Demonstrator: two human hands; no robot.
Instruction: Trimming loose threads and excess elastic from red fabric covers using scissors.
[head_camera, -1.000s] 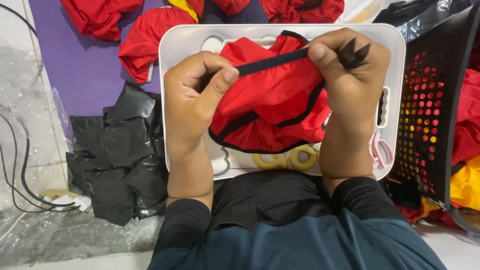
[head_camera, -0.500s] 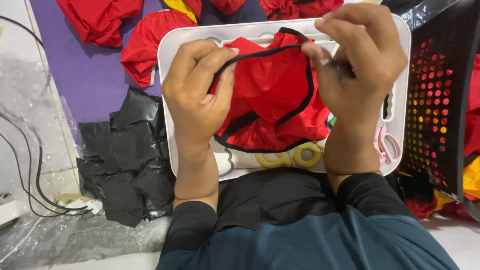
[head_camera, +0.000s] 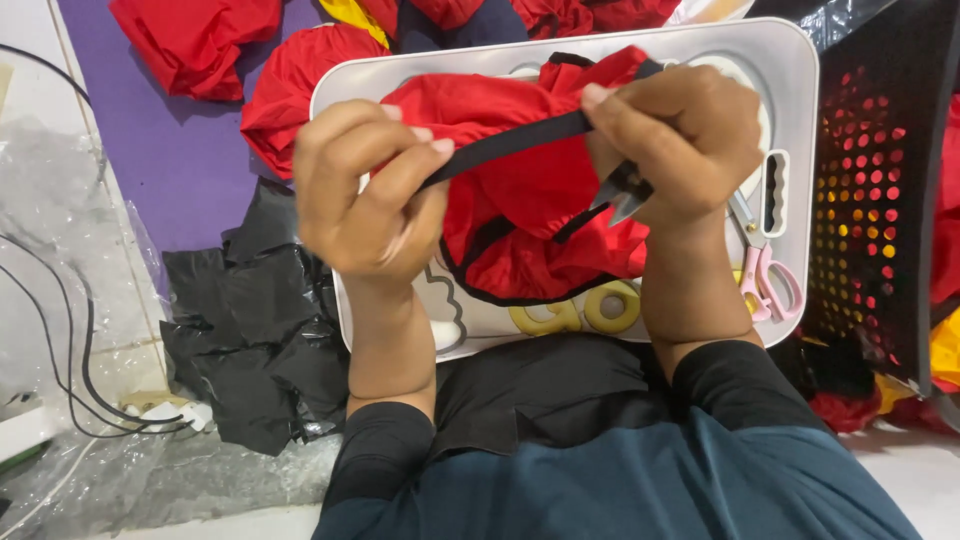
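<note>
black basket (head_camera: 885, 180) cut off right, snips (head_camera: 622, 197) mostly hidden

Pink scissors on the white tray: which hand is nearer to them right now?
Right. The right hand, which pinches the black strap and holds small snips, is just left of the pink scissors. The left hand grips the strap across the red garment, farther away.

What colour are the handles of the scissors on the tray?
Pink, seen from the head camera: the scissors lie on the white tray.

We raise both forearms, our left hand (head_camera: 365, 195) and right hand (head_camera: 680, 140) each closed in a pinching grip, knuckles outward.
</note>
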